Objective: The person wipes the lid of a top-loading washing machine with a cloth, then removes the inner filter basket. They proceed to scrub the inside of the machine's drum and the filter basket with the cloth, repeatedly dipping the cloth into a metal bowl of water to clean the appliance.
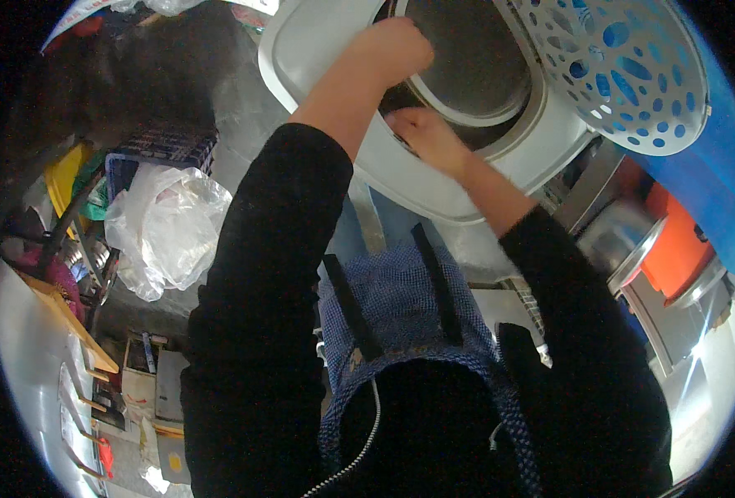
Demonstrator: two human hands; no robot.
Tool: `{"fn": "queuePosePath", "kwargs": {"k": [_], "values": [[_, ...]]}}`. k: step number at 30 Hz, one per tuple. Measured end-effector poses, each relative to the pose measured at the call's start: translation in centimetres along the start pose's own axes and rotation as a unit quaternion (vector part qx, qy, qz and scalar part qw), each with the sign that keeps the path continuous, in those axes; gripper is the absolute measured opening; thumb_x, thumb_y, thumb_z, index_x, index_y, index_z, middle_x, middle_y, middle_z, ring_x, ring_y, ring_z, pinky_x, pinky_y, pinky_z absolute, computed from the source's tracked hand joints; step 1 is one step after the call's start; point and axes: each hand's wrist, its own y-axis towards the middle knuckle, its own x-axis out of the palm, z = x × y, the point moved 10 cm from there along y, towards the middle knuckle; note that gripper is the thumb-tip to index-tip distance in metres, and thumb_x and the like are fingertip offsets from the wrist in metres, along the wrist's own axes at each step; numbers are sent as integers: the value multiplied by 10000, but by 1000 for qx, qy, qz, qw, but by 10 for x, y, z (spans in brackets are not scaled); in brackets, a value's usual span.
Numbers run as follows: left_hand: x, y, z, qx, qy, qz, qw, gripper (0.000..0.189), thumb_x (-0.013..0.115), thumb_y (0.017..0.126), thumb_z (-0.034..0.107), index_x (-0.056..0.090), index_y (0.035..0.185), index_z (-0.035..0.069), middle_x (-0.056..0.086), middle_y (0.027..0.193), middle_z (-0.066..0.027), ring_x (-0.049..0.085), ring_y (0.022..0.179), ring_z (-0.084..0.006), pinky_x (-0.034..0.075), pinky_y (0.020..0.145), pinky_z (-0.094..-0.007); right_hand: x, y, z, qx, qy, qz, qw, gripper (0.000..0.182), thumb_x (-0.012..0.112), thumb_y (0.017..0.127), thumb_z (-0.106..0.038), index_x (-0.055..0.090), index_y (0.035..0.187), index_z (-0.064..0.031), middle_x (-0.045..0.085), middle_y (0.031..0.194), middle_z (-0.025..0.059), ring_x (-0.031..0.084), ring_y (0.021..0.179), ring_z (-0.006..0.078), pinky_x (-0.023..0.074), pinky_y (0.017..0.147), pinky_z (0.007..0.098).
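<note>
A white plastic housing (318, 62) with a large round opening lies before me; it looks like the top of a washing machine or spinner. Inside the opening sits a round tub with a pale rim (467, 118) and a dark interior. My left hand (398, 50) is curled above the left part of the opening, over the tub's rim. Lower down, my right hand (423, 134) reaches to the opening's near edge, its fingertips partly hidden inside. Whether either hand grips anything cannot be made out. A pale lid with many oval holes (644, 81) stands raised at the right of the opening.
On the left, a clear plastic bag (165, 224) rests against a dark blue plastic crate (199, 146). To the right are metal bowls (638, 255), an orange container (678, 243) and a blue sheet (716, 187). A wooden-edged shelf (72, 317) stands at the far left.
</note>
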Motion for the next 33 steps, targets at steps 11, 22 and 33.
{"fn": "queuePosePath", "kwargs": {"k": [11, 22, 33], "values": [[-3, -1, 14, 116, 39, 104, 987, 114, 570, 673, 140, 668, 719, 101, 635, 768, -97, 619, 793, -286, 514, 713, -379, -50, -51, 18, -60, 422, 173, 888, 281, 515, 795, 5, 567, 1070, -16, 595, 1059, 88, 559, 974, 201, 436, 869, 334], [15, 7, 8, 55, 89, -40, 994, 157, 545, 737, 71, 678, 807, 114, 651, 907, -89, 619, 861, -280, 512, 739, -369, -98, -182, -25, -247, 773, 162, 561, 462, 492, 875, -346, 423, 1257, -96, 420, 1309, 98, 378, 1208, 280, 287, 1014, 490], [-2, -24, 20, 1, -373, -24, 928, 337, 701, 723, 223, 618, 998, 47, 636, 956, -124, 602, 915, -265, 460, 782, -350, -167, -445, -23, -419, 600, 272, 625, 514, 459, 879, -427, 424, 1279, -106, 383, 1344, 128, 383, 1204, 302, 309, 1010, 480]]}}
